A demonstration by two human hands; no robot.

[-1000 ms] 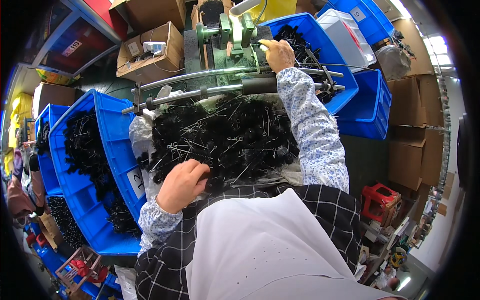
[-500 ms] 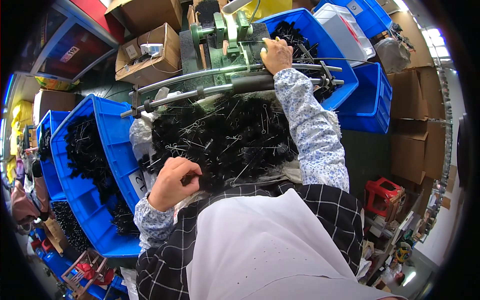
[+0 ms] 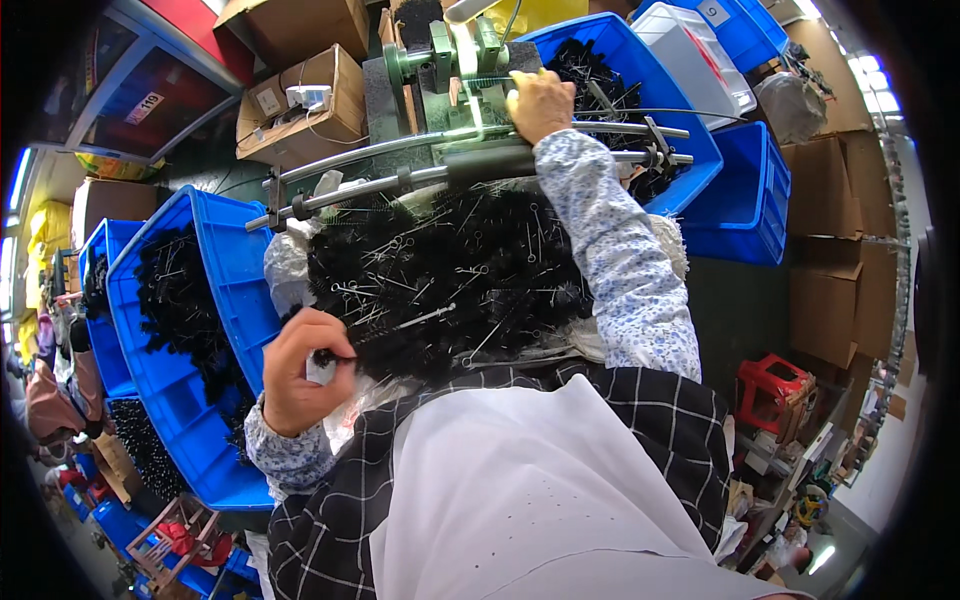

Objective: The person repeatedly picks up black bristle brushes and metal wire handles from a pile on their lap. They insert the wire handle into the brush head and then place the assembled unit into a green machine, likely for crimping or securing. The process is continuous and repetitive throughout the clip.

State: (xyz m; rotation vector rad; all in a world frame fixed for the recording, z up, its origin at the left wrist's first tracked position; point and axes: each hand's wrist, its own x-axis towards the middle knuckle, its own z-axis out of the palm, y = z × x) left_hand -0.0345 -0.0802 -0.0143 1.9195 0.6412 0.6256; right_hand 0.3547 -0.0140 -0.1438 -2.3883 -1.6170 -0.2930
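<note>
In my left hand (image 3: 305,370) the fingers are curled closed around the black bristle end of a wire brush (image 3: 425,318). Its bare wire points right over a heap of black wire brushes (image 3: 450,250), several with looped ends. Further away, my right hand (image 3: 542,103) pinches the end of another thin brush (image 3: 488,82). That brush lies level across the lit head of a green machine (image 3: 441,58). Two metal rails (image 3: 375,184) run between the heap and the machine, with the right wrist just above them.
Blue bins with black brushes stand at the left (image 3: 240,270) and behind my right hand (image 3: 680,120). Another blue bin (image 3: 735,215) is at the right. A cardboard box (image 3: 300,130) sits left of the machine, and a red stool (image 3: 770,390) at the lower right.
My left hand has moved left and slightly down, and a brush now shows in it. My right hand has shifted slightly left, and the brush at the machine is plainer to see.
</note>
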